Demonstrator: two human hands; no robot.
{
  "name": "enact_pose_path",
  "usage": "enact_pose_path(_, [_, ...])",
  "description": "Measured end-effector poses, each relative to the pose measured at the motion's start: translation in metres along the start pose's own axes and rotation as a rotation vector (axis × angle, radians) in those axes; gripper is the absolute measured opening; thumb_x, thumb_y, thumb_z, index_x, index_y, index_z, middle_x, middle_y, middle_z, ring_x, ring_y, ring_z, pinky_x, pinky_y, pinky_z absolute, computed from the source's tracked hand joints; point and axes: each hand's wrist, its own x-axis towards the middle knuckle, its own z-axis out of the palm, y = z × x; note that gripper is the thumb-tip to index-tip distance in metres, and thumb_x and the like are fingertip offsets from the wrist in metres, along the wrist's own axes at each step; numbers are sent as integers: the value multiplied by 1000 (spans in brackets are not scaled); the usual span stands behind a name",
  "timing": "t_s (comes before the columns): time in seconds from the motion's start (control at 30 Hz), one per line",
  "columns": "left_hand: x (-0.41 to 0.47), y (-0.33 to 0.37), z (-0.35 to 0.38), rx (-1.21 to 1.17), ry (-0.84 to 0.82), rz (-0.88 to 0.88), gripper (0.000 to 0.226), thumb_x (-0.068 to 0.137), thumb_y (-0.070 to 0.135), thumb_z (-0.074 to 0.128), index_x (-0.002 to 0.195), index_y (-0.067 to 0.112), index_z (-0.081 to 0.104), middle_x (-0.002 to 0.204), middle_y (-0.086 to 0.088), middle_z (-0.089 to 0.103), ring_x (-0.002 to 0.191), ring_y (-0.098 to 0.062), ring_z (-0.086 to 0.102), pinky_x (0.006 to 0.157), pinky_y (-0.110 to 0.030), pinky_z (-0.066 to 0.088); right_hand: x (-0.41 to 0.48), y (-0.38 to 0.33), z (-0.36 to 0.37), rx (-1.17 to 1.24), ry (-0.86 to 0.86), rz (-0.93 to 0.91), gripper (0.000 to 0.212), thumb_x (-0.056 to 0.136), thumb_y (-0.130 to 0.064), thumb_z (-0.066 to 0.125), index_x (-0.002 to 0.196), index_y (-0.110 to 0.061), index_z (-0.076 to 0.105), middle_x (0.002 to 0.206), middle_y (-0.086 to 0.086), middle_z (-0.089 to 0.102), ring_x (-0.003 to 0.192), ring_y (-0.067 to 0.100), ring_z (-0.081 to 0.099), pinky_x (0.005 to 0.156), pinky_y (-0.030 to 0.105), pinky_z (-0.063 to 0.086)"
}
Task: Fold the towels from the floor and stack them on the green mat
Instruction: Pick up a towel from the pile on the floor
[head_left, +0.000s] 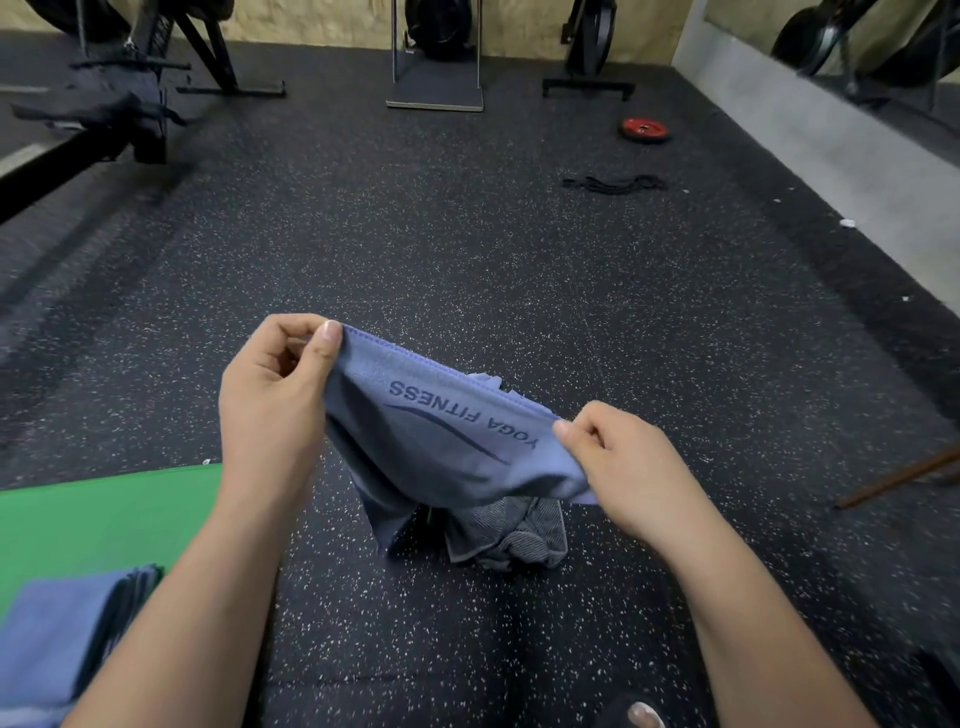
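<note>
Towel (441, 441), a soft blue-violet cloth with a stitched hem, reads "YOGA FITNESS" upside down beside a dark curved stroke. It hangs above the speckled rubber floor (467, 234), its top edge pinched by the left grip (275, 395) at one corner and the right grip (618, 462) at the other. Beneath it lies a crumpled grey ribbed towel (519, 535). Folded blue towels (67, 639) sit stacked on the smooth green mat (104, 519) at left.

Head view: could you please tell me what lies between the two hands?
The blue towel, hemmed edge taut, spans from left hand to right hand; head view shows it.
</note>
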Motion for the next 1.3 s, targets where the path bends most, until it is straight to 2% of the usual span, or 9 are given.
enact_pose_path(0.17, [2,-2,-3,5,36,25,13,104,36,71,100,24,73,83,9,61,80,-11,46,71,-31,39,-3,-5,-1,-31,14,-15,42,112,-46,46,83,-16,47,72,-1,56,67,19,50,63,38,39])
enact_pose_path(0.33, [8,-2,-7,-18,66,3,11,104,33,71,102,22,73,83,8,59,81,-14,46,72,-32,38,-3,2,1,-48,-82,-24,9,110,-29,56,101,-29,54,85,-7,65,70,12,56,62,31,41])
enact_pose_path(0.5, [12,-6,-10,-1,74,-27,12,102,37,72,95,28,74,81,10,59,82,-15,47,74,-36,38,0,3,-8,-7,-1,-14,17,103,-31,68,87,-26,68,73,-9,71,61,8,56,61,26,42])
enact_pose_path(0.63, [10,-10,-6,-5,65,-50,13,102,40,71,94,29,73,83,8,61,81,-14,48,75,-37,40,-5,-2,-8,259,-74,-9,20,103,-30,71,87,-18,71,74,6,75,66,27,68,69,41,57])
enact_pose_path(0.77, [-2,-15,9,97,-85,-72,14,100,41,71,97,28,72,85,7,68,79,-14,55,79,-39,47,-17,-22,-3,575,-164,-11,6,104,-20,70,109,-17,71,81,8,79,69,17,70,65,33,57])
enact_pose_path(0.83, [-13,-14,20,143,-167,-75,9,102,34,72,96,28,73,87,4,71,80,-12,57,79,-38,49,-21,-28,3,653,-166,-15,21,105,-19,69,122,-29,66,85,14,79,71,22,71,65,32,57])
enact_pose_path(0.93, [-30,-9,34,158,-254,-83,8,103,31,72,96,28,74,92,-4,75,79,-10,58,77,-37,49,-24,-36,11,710,-130,-23,14,105,-11,65,112,-23,70,80,21,73,68,23,70,65,33,57])
enact_pose_path(1.13, [-47,-3,50,41,-394,-90,9,103,23,73,96,20,75,80,3,67,77,-13,55,75,-39,46,-27,-42,8,589,-164,-54,22,98,0,61,104,-16,74,80,-1,79,72,8,72,72,25,59])
enact_pose_path(1.3, [-54,6,55,28,-468,-79,10,100,14,75,93,20,77,87,-5,77,81,-15,66,81,-45,54,-28,-37,13,267,-55,-155,16,96,-15,71,100,-30,71,83,-15,76,69,4,64,76,32,55])
